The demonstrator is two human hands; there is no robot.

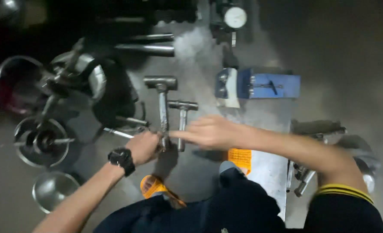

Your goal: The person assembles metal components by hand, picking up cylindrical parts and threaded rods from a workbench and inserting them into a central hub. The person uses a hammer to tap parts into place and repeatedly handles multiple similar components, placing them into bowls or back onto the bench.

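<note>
At the far left sit round metal parts: a dark ring-shaped housing, a shiny hub with concentric ridges, and below it a smooth steel bowl, all dull grey with soft glints. Next to them a bulky engine part of cast metal and black rubber lies on the gritty concrete floor, with two polished rods above it. The left hand, with a black watch on the wrist, is closed around the lower handle of the larger hammer, a steel tool with a blocky head and a straight, worn shaft; it lies flat on the floor, head pointing away from the person. Just beside it lies the smaller hammer, of the same T shape, and the right hand reaches across with fingers stretched flat and fairly narrow, their tips over its handle; whether they touch it I cannot tell because of blur. Judging by this, one tool is gripped but not lifted, the other not yet taken. Orange sandals with a grid texture show below. Further right are a blue metal box, a round white gauge above it, a pale flat board, and a heap of grey pipe pieces.
</note>
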